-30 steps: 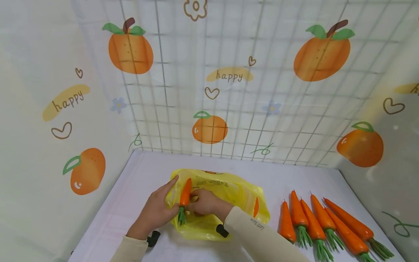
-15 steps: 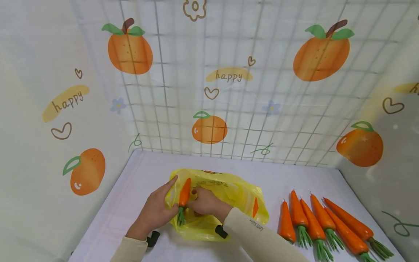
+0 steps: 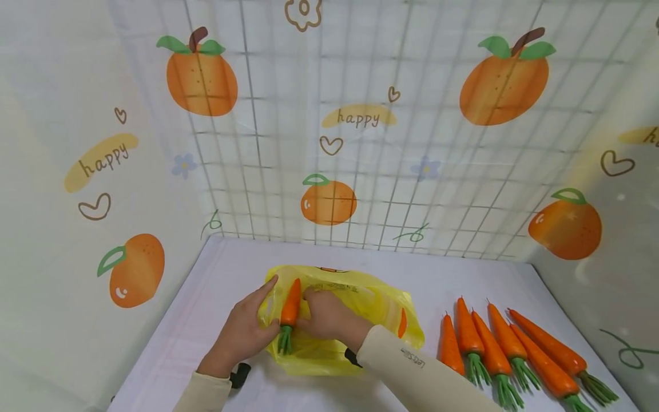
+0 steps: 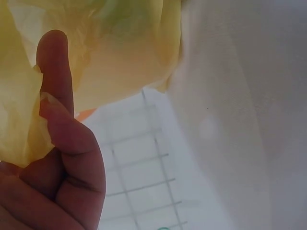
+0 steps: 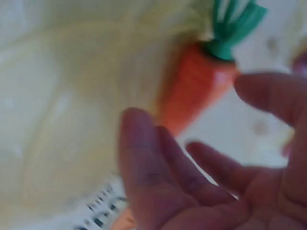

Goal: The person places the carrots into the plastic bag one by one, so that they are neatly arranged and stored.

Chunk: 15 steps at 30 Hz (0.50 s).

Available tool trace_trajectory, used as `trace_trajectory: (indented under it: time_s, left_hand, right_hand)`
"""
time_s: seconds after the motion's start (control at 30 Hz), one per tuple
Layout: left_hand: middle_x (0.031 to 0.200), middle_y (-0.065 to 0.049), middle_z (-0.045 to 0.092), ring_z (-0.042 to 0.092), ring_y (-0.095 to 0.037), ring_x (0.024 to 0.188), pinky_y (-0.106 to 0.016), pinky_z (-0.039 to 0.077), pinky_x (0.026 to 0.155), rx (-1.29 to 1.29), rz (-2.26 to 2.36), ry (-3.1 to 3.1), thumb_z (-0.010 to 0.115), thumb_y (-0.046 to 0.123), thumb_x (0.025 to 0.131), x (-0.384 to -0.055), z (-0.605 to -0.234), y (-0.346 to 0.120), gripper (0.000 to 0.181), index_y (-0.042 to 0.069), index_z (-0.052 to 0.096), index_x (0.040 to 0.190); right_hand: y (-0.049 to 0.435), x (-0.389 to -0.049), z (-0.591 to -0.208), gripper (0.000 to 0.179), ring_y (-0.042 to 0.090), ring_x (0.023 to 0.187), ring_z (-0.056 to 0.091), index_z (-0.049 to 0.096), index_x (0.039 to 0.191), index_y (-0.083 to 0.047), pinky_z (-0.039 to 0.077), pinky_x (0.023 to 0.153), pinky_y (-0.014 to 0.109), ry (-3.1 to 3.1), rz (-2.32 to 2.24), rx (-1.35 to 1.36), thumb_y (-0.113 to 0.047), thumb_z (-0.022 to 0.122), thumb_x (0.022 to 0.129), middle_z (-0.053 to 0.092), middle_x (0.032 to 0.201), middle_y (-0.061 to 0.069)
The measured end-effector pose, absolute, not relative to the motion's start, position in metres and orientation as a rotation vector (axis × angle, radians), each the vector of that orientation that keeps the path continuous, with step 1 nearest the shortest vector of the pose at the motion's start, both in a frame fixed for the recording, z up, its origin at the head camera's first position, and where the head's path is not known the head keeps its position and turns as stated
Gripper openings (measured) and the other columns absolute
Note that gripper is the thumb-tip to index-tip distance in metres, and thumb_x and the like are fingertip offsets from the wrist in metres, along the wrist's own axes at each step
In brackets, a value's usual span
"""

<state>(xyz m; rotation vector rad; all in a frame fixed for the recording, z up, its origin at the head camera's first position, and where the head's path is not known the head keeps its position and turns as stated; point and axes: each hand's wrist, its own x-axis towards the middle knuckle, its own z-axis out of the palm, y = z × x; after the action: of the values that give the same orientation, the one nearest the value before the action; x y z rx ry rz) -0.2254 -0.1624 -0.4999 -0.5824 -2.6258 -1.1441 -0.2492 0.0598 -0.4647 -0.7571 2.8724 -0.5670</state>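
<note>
Beige sleeves (image 3: 412, 372) are nearest, just behind the hands, w/ black gear (image 3: 239, 376) by the L wrist (prob. the wrist cam). L hand (image 3: 246, 329) is at the L side of a yellow plastic bag (image 3: 319, 365): forefinger & thumb spread wide, but thin film is caught btwn digits in the L wrist view, so it seems to have hold of the bag, prob. to stop the floppy mouth collapsing. R hand (image 3: 329, 315) is down inside that mouth, fingers loosely bent, thumb well apart from them; looks to have hold of nothing.

Carrot (image 3: 291, 303) lies in the bag btwn the two hands, right by the L thumb, green top twd the person, tip pointing away; maybe set along that side bc the L hand props the film there. R thumb tip & carrot meet or overlap in the R wrist view, can't tell if touching. Orange patch (image 3: 403, 323) at bag's R end, past the R wrist: print or another carrot, can't tell.

Well R of the R hand, six more carrots (image 3: 491, 346) fan out on the white table (image 3: 221, 297), prob. there for easy reach. Beyond the grip, bag's far rim, then white cloth (image 3: 278, 171) w/ orange-fruit prints.
</note>
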Motion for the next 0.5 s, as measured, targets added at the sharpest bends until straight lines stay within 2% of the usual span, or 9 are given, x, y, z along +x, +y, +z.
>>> trace_trajectory:
  time_s: [0.1, 0.27, 0.5]
  left_hand:
    - [0.150, 0.011, 0.042, 0.043, -0.013, 0.135, -0.043, 0.040, 0.107, -0.583, -1.134, -2.627, 0.072, 0.021, 0.080, -0.227, -0.503, -0.163, 0.088, 0.033, 0.030, 0.157]
    - [0.151, 0.010, 0.040, 0.041, -0.014, 0.136, -0.044, 0.040, 0.107, -0.564, -1.137, -2.640, 0.072, 0.022, 0.081, -0.225, -0.503, -0.165, 0.088, 0.035, 0.029, 0.157]
    - [0.151, 0.011, 0.040, 0.041, -0.014, 0.136, -0.045, 0.040, 0.106, -0.570, -1.139, -2.643, 0.072, 0.023, 0.082, -0.224, -0.502, -0.162, 0.087, 0.034, 0.029, 0.157]
  right_hand:
    - [0.068, -0.240, -0.448, 0.044, 0.019, 0.085, 0.065, 0.064, 0.120, -0.003, 0.053, 0.080, 0.034, 2.873, -0.460, -0.930, -0.033, 0.071, 0.089, 0.070, 0.092, 0.004]
    - [0.086, -0.224, -0.418, 0.050, 0.021, 0.104, 0.064, 0.062, 0.129, -0.005, 0.052, 0.090, 0.037, 2.810, -0.456, -0.981, -0.035, 0.070, 0.090, 0.068, 0.118, 0.005]
    - [0.120, -0.199, -0.380, 0.047, 0.013, 0.097, 0.064, 0.062, 0.131, -0.011, 0.053, 0.084, 0.034, 2.827, -0.596, -0.956, -0.036, 0.068, 0.092, 0.064, 0.124, 0.000]
